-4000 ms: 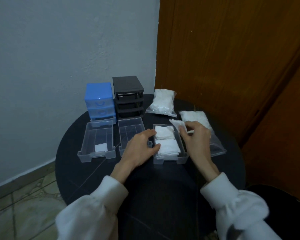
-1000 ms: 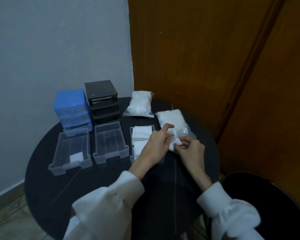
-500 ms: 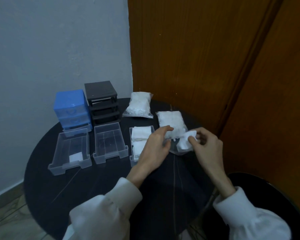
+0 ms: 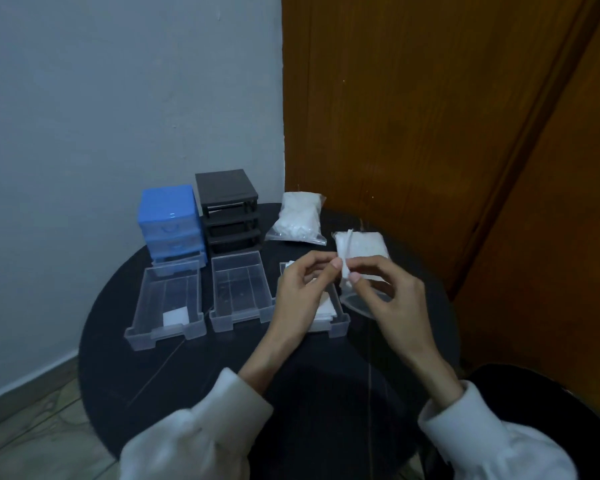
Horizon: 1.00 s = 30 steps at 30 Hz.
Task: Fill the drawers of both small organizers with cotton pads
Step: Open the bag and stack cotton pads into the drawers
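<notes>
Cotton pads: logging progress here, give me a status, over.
Left hand and right hand both pinch cotton pads above right drawer. Middle drawer bare; left drawer holds one pad. Nothing blocking.

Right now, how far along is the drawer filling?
Done: the right clear plastic drawer holds stacked pads. In hand: both hands, left and right, pinch white cotton pads. Left: left clear drawer holds one pad, middle clear drawer none.
</notes>
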Tool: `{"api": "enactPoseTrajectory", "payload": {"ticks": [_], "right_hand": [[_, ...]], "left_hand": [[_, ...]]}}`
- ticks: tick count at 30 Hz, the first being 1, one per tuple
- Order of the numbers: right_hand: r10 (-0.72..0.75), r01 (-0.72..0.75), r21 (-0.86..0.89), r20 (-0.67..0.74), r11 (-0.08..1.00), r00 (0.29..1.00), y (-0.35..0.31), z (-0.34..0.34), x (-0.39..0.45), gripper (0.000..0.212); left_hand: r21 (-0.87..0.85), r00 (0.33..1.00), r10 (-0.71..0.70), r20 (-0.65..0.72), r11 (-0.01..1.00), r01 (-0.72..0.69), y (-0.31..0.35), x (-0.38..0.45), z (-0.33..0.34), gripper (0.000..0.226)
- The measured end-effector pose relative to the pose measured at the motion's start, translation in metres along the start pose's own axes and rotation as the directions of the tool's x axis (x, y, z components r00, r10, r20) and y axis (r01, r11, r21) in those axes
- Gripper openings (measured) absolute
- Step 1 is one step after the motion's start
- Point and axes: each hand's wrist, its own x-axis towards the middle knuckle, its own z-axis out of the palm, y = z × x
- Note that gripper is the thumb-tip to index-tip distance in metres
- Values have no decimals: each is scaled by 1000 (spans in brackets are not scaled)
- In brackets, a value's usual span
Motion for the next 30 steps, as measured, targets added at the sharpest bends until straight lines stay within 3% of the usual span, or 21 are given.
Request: {"api": "enactPoseTrajectory", "payload": {"ticks": [5,9,14,17,20,27,30], "right_hand": [[-21,21,1,-75,1000,997,1,12,6,8],[-27,26,-29,-35,999,999,2,16,10,9],[160,-153,134,-41,979,986,-2,21,14,15],[243,-232,139,-62,963,968,-2,24,18,26],[268,-262,85,-62,961,961,3,27,20,21],[345,-335,153,-42,930,938,6,32,24,3],[441,-416,218,-79,883,894,10,34,30,20]], "left_hand": [[-17,999,25,-20,1000,-25,4,-1,-9,15],[-35,1000,23,-10,999,-23,7,-1,-17,18],[105,999,45,-20,994,-43,6,-1,-26,6],[128,998,60,-4,990,-59,7,-4,-27,7],[162,998,71,1,984,-70,9,-6,-29,8],[110,987,-30,-159,993,48,4,1,-44,12],[69,954,-83,-289,992,107,3,4,-54,11]]}}
